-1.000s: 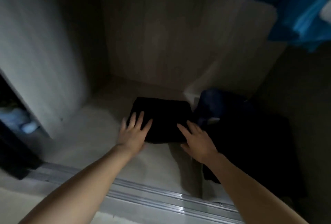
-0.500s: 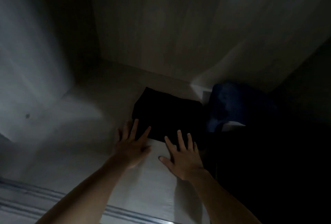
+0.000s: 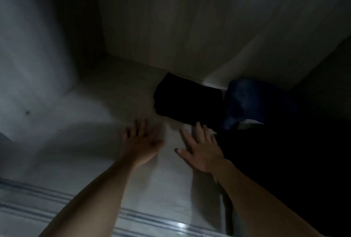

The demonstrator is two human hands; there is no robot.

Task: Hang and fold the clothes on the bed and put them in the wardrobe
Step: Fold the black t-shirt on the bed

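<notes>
Left grip and right grip spread, holding nothing, low over the wardrobe floor. Folded black garment lies just beyond my right fingertips, beside a blue garment. Judgement: stowing complete; next, fetch another piece from the bed.

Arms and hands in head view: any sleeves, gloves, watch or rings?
None visible. Left hand and right hand are ungloved; left forearm and right forearm are bare to the frame edge: no cuffs, watch or bracelet. No rings seen, but dim light and blur on the left hand could hide small items.
</notes>
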